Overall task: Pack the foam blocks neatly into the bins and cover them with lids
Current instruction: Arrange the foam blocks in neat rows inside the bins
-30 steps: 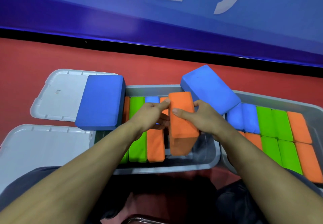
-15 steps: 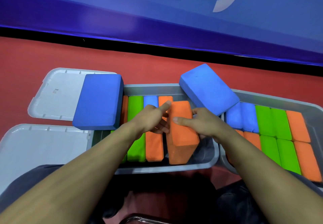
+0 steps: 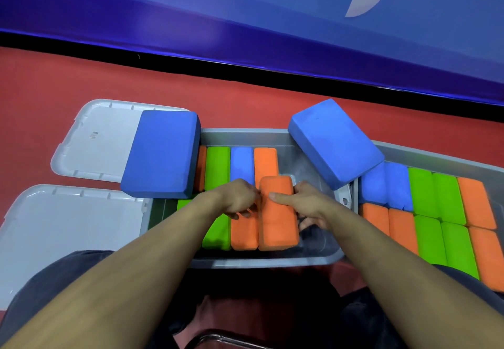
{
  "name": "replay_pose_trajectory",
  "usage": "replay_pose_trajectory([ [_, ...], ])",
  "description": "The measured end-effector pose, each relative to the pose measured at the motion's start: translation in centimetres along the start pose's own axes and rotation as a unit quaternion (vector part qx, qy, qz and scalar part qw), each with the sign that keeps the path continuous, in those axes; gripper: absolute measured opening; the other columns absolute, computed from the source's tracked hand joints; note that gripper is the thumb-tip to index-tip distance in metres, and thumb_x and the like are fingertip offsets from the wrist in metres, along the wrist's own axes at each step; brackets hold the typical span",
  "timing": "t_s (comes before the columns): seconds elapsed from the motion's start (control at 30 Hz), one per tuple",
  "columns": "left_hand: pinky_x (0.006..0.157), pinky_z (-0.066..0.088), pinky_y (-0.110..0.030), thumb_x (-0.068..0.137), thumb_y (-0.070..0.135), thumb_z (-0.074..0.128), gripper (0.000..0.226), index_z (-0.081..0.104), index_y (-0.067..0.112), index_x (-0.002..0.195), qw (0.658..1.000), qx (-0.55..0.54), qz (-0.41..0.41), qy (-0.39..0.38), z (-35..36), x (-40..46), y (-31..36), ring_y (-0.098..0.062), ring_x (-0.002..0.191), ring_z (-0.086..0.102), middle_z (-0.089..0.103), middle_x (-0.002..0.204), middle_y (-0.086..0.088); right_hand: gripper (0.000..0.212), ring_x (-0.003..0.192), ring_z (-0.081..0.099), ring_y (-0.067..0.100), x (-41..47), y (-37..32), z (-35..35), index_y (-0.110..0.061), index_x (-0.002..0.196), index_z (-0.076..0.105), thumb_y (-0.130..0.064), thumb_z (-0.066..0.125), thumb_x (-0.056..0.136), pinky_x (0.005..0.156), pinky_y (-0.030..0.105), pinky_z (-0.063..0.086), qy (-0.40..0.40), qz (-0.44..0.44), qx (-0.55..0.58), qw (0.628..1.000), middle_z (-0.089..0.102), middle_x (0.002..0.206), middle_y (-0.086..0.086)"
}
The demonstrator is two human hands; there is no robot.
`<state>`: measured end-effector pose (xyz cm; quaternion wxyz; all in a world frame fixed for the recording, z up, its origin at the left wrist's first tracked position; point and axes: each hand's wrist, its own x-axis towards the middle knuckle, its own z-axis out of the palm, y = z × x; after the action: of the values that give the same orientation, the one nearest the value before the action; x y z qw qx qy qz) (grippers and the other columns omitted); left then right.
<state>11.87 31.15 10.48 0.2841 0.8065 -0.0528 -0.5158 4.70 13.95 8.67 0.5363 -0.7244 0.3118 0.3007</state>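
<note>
Orange foam block (image 3: 277, 216) sits on edge in the near row of the middle bin (image 3: 261, 262), beside another orange one; right hand (image 3: 305, 207) grips it, thumb across its top and fingers curled down its far side, while the left hand (image 3: 237, 198) has its fingers curled against the block's left face and the neighbouring orange. Judgement: middle bin roughly two-thirds packed, with an open gap at its right end. Visible in it: far row one orange sliver, one green, one blue, one orange; near row at least one green and two orange, the remainder hidden by arms. Right bin (image 3: 441, 155) looks full: two blue, four green, four orange counted, edge of frame cuts the rest. Two large blue blocks remain loose, one (image 3: 162, 155) lying over a lid and the bin's left rim, one (image 3: 335, 141) tilted across both bins' rims. Two lids (image 3: 90, 144) (image 3: 68, 226) lie on the floor at left, neither fitted. Remaining: fill gap, place loose blue blocks, fit lids.
</note>
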Motion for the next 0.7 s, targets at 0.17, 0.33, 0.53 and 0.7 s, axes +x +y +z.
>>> replay_pose_trajectory([
  [0.17,0.116,0.033,-0.033,0.102,0.037,0.049,0.059,0.034,0.014,0.155,0.971,0.189,0.039,0.141,-1.9,0.9,-1.1,-0.026,0.144,0.040,0.040,0.158,-0.008,0.059,0.091,0.074,0.026,1.6,1.1,0.0,-0.012,0.125,0.056,-0.045,0.081,0.083,0.073,0.055,0.062,-0.013,0.012,0.010,1.000,0.073,0.108,0.009],
  [0.33,0.111,0.040,-0.036,0.100,0.043,0.051,0.060,0.037,0.018,0.153,0.974,0.169,0.039,0.149,-2.0,1.9,-2.5,-0.027,0.135,0.049,0.051,0.150,-0.008,0.074,0.097,0.072,0.024,4.2,3.2,1.1,-0.016,0.131,0.042,-0.053,0.081,0.079,0.066,0.048,0.062,-0.004,0.027,0.014,1.000,0.067,0.119,0.003],
  [0.53,0.110,0.042,-0.039,0.100,0.046,0.051,0.059,0.039,0.020,0.152,0.970,0.179,0.043,0.159,-2.9,1.8,-3.4,-0.027,0.134,0.051,0.054,0.147,-0.006,0.063,0.105,0.067,0.026,8.5,7.3,4.5,-0.012,0.125,0.043,-0.053,0.073,0.087,0.088,0.046,0.058,0.073,0.006,-0.083,0.994,0.067,0.117,0.005],
  [0.7,0.105,0.045,-0.036,0.101,0.046,0.050,0.053,0.045,0.021,0.148,0.965,0.160,0.075,0.196,-4.2,0.9,-3.0,-0.023,0.128,0.055,0.059,0.142,-0.003,0.060,0.099,0.067,0.020,9.7,6.8,4.9,-0.017,0.119,0.044,-0.054,0.076,0.084,0.087,0.038,0.057,0.081,0.007,-0.078,0.994,0.062,0.101,-0.006],
])
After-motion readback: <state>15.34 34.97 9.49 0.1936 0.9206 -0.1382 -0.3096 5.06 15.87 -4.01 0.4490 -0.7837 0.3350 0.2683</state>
